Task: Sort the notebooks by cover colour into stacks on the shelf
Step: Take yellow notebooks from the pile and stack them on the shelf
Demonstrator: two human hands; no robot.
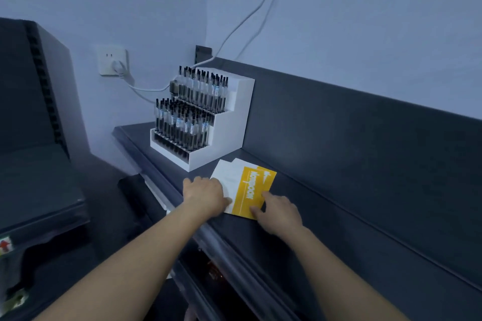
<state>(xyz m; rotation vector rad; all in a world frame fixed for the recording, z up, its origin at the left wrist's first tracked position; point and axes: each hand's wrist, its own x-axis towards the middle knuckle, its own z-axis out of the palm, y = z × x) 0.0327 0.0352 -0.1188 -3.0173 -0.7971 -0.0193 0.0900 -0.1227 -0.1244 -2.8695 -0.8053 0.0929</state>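
Two cover colours are lying mixed on the dark shelf [326, 216], just beside the pen rack [208, 117].
The white notebooks [227, 177] are lying under the yellow notebook [254, 187], all looking thin, light and bendable. The left hand [206, 195] is resting flat on the white ones. The right hand [279, 210] is touching the yellow near edge, probably a good hold, but I cannot tell whether it is gripping.

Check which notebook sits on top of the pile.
The yellow notebook: it overlies the white notebooks. The right hand touches it; the left hand rests on white.

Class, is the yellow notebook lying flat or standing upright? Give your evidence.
Flat: the yellow-covered notebook lies cover-up on the dark grey shelf, partly over white notebooks.
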